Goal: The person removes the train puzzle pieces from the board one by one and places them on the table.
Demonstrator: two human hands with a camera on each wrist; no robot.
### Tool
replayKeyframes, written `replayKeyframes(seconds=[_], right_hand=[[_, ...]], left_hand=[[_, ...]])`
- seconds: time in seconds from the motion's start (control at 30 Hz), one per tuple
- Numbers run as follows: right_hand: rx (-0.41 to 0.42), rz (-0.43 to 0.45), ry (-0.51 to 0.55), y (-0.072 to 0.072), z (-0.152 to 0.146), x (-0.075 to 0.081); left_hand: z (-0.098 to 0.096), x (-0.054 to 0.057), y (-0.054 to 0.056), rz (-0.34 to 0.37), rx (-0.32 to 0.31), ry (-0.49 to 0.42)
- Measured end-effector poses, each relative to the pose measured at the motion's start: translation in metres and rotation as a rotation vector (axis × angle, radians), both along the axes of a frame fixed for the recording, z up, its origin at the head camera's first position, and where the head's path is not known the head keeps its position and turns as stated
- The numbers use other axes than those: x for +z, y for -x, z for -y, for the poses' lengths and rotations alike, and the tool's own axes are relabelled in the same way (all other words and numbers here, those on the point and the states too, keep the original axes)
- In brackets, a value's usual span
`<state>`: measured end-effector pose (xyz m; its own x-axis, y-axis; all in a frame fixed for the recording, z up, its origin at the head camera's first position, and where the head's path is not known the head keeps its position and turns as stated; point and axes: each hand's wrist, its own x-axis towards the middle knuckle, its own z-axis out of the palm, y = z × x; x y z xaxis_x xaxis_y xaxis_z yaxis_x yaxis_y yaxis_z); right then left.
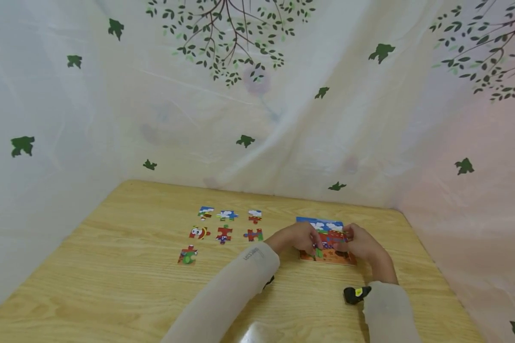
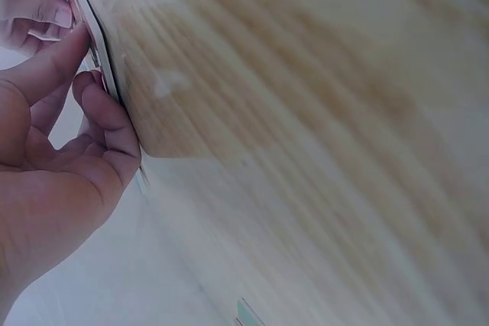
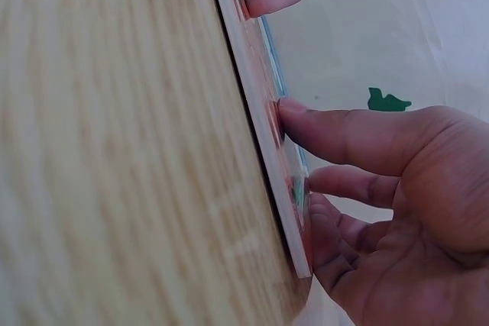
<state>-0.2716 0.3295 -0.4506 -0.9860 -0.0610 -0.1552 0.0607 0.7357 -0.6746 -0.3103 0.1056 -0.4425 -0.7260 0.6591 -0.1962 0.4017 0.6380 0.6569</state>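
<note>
A jigsaw puzzle board (image 1: 328,261) lies on the table in the head view, showing blue sky, clouds and red and orange shapes. My left hand (image 1: 298,237) reaches over its left part; the fingertips (image 2: 82,36) touch the picture side, the lower fingers bent. Whether they pinch a piece is hidden. From the right side my right hand (image 1: 362,245) rests on the board. Its straight thumb (image 3: 328,131) presses the picture, and its fingers (image 3: 325,227) touch the face near the right edge. The two hands are a short way apart.
Several loose jigsaw pieces lie left of the board in rough rows, among them a face piece (image 1: 199,232) and a green-and-red piece (image 1: 188,256). The wooden table (image 1: 124,286) ends at a pale curtain (image 1: 176,128) printed with leaves. A black wrist strap (image 1: 355,295) circles the right wrist.
</note>
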Motion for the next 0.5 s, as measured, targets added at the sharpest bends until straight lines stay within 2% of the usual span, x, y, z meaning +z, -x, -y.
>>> replayKeyframes(seconds=[0.23, 0.5], right_hand=[[0.004, -0.012, 0.006, -0.0004, -0.0005, -0.0023], [0.014, -0.003, 0.000, -0.0012, -0.0005, 0.0000]], left_hand=[[-0.0009, 0.0029, -0.0011, -0.071, 0.002, 0.059], [-0.0068, 0.0039, -0.0050, -0.103, 0.078, 0.125]])
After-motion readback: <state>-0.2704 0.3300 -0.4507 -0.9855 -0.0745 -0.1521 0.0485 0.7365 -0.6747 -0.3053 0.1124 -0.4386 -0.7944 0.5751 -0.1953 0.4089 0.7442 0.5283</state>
